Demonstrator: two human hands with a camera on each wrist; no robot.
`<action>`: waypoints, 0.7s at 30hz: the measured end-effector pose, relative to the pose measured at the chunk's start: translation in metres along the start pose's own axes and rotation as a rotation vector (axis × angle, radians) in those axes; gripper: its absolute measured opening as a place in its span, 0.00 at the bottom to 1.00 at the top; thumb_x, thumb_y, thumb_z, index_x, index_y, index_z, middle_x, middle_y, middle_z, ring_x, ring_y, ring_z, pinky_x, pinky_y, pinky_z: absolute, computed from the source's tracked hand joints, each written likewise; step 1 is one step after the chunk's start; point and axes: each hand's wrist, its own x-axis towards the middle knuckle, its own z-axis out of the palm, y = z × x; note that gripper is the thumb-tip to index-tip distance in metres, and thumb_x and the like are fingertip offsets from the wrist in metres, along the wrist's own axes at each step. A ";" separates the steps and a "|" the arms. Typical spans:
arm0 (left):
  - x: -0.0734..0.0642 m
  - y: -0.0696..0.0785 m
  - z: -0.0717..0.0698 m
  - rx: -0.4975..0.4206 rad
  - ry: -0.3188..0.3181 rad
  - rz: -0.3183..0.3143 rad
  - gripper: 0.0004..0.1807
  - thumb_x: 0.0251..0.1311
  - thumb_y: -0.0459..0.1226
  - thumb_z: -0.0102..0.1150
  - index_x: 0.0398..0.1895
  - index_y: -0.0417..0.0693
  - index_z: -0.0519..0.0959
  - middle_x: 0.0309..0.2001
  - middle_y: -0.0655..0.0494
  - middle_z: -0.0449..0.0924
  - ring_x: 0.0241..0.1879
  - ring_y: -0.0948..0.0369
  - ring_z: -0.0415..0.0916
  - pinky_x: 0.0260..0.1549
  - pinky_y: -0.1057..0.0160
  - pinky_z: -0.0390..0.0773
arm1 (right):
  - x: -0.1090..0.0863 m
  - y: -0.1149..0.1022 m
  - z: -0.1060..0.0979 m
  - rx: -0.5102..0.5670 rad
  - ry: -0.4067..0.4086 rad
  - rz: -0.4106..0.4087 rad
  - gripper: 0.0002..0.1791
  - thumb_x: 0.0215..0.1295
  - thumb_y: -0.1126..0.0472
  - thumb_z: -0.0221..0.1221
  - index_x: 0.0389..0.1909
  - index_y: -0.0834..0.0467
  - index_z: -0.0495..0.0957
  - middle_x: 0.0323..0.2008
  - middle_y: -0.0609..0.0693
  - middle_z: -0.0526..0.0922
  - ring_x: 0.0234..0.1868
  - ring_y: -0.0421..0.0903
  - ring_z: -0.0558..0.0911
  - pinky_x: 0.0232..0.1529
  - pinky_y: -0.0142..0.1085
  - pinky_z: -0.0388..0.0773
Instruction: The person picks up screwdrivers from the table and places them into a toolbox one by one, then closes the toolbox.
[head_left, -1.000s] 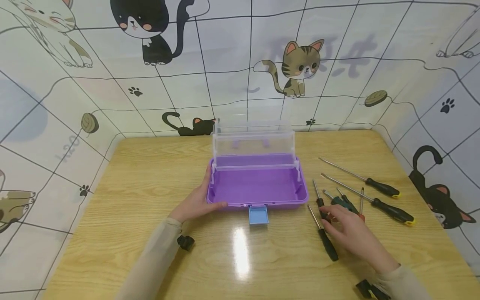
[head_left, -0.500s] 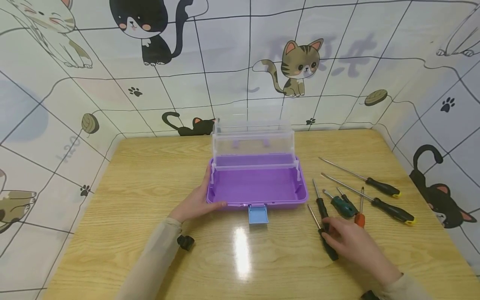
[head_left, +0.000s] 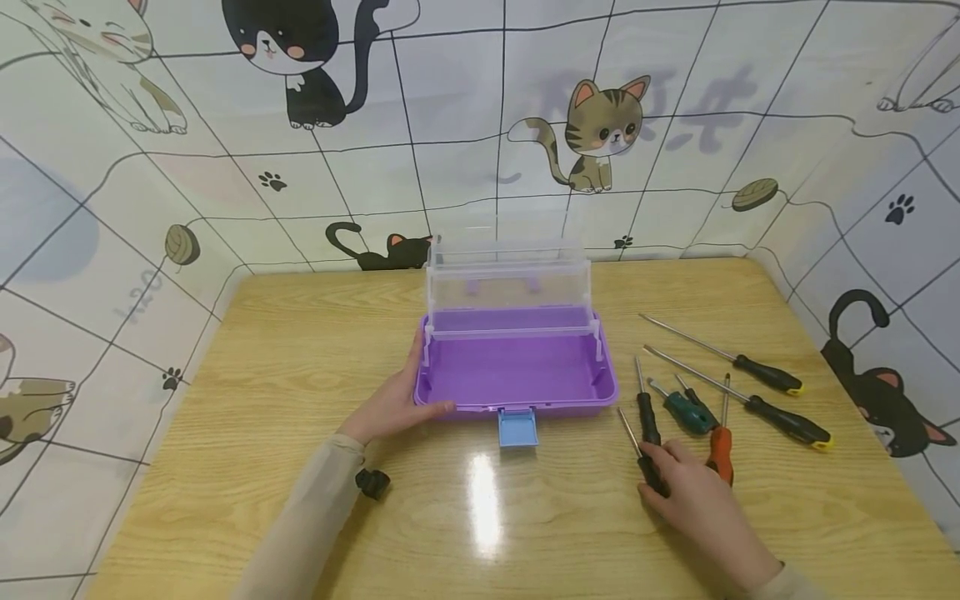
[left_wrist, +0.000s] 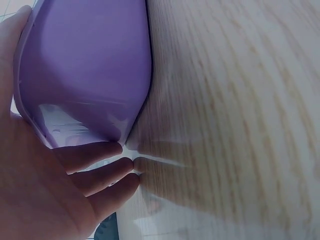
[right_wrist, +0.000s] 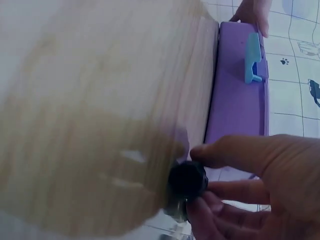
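A purple toolbox (head_left: 517, 371) stands at the middle of the table, its clear lid (head_left: 508, 283) raised. My left hand (head_left: 386, 407) holds the box's left front corner, thumb along the front rim and fingers against the end wall. In the right wrist view, the round butt of a black-handled screwdriver (right_wrist: 187, 180) shows between the thumb and fingers of my right hand (right_wrist: 280, 170). This screwdriver is the nearest to the box, with its shaft pointing toward the box. Part of its handle is hidden by the hand. A second black screwdriver (head_left: 647, 417) lies just beside it.
Right of these lie a stubby green screwdriver (head_left: 688, 414), a small dark one (head_left: 697, 402) and a red-handled one (head_left: 721, 452). Two long screwdrivers with black and yellow handles (head_left: 787, 422) lie farther right. A blue latch (head_left: 517, 427) hangs at the toolbox front. Patterned wall sheets surround the table.
My right hand has moved down from the second black screwdriver to the nearest one and grips its handle. The second screwdriver has shifted slightly right. My left hand and the toolbox stay put.
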 end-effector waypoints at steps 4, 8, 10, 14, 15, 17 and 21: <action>0.000 0.000 0.000 -0.007 0.001 -0.001 0.70 0.50 0.50 0.73 0.72 0.73 0.19 0.76 0.49 0.38 0.64 0.42 0.62 0.61 0.45 0.63 | -0.004 -0.002 0.002 -0.026 0.004 0.041 0.29 0.48 0.60 0.72 0.52 0.64 0.78 0.31 0.52 0.77 0.21 0.41 0.69 0.18 0.37 0.70; 0.000 0.000 0.000 -0.012 0.001 0.001 0.70 0.50 0.49 0.73 0.72 0.73 0.19 0.76 0.48 0.39 0.64 0.42 0.63 0.62 0.45 0.62 | -0.004 -0.003 0.004 -0.024 0.020 0.056 0.28 0.48 0.60 0.71 0.53 0.64 0.77 0.27 0.51 0.75 0.19 0.41 0.67 0.16 0.37 0.68; 0.000 -0.001 0.000 -0.012 0.000 -0.003 0.70 0.50 0.50 0.73 0.72 0.73 0.19 0.76 0.46 0.40 0.64 0.42 0.63 0.61 0.45 0.63 | -0.003 -0.003 0.005 0.005 0.022 0.068 0.27 0.49 0.61 0.70 0.52 0.64 0.78 0.25 0.49 0.72 0.18 0.40 0.65 0.16 0.34 0.64; 0.000 -0.001 0.001 0.000 -0.001 -0.010 0.69 0.51 0.50 0.72 0.74 0.68 0.20 0.75 0.45 0.41 0.64 0.42 0.62 0.61 0.45 0.63 | 0.000 -0.002 0.005 0.088 0.022 0.099 0.25 0.50 0.63 0.69 0.51 0.64 0.79 0.23 0.45 0.69 0.20 0.39 0.66 0.17 0.32 0.62; 0.000 -0.001 0.001 0.003 -0.001 -0.009 0.69 0.51 0.50 0.72 0.74 0.68 0.20 0.75 0.45 0.41 0.64 0.42 0.62 0.61 0.45 0.63 | 0.001 -0.002 0.004 0.108 0.032 0.102 0.24 0.50 0.63 0.69 0.50 0.65 0.79 0.23 0.44 0.70 0.21 0.39 0.67 0.18 0.32 0.64; 0.000 -0.002 0.001 0.004 0.000 -0.006 0.68 0.51 0.50 0.72 0.74 0.68 0.21 0.75 0.44 0.42 0.64 0.42 0.62 0.61 0.45 0.63 | 0.003 -0.002 0.002 0.133 0.059 0.101 0.23 0.49 0.64 0.69 0.49 0.65 0.80 0.24 0.44 0.73 0.22 0.38 0.70 0.20 0.32 0.67; 0.000 -0.001 0.000 -0.014 -0.002 0.000 0.68 0.51 0.49 0.72 0.73 0.73 0.20 0.75 0.45 0.42 0.64 0.42 0.63 0.61 0.45 0.63 | 0.008 0.001 -0.003 0.160 0.166 0.056 0.21 0.46 0.67 0.70 0.45 0.66 0.81 0.25 0.44 0.75 0.22 0.37 0.74 0.20 0.31 0.72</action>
